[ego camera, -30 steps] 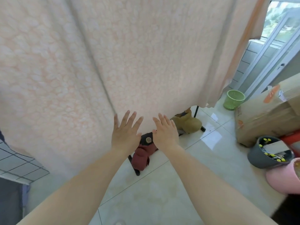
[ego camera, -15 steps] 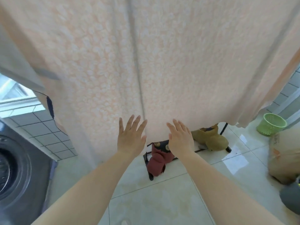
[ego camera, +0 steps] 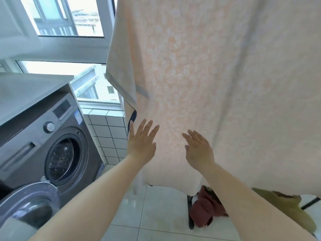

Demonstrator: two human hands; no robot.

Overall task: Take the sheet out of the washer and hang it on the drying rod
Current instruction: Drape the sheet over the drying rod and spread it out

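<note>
A: Across the upper right and centre of the frame, the peach sheet [ego camera: 217, 80] is hanging down in one broad panel, its lower hem ending just above the tiled floor [ego camera: 156, 206]. The rod carrying it is lying outside the view.

B: Washer?

A: At the left edge, the grey washer [ego camera: 43, 133] is standing with its round door [ego camera: 29, 204] swinging open at lower left, the drum showing bare metal.

B: Hands?

A: Both are reaching up at centre frame. The left hand [ego camera: 141, 144] is lying flat with fingers straight and spread, near the sheet's left edge. The right hand [ego camera: 199, 150] is also flat with fingers extended, beside it on the same panel. Neither is pinching cloth; whether the palms are actually touching I cannot tell.

B: Below the hem?

A: A red cloth item [ego camera: 205, 213] and an olive one [ego camera: 286, 209] are sitting at lower right, by a black frame leg [ego camera: 190, 214].
</note>
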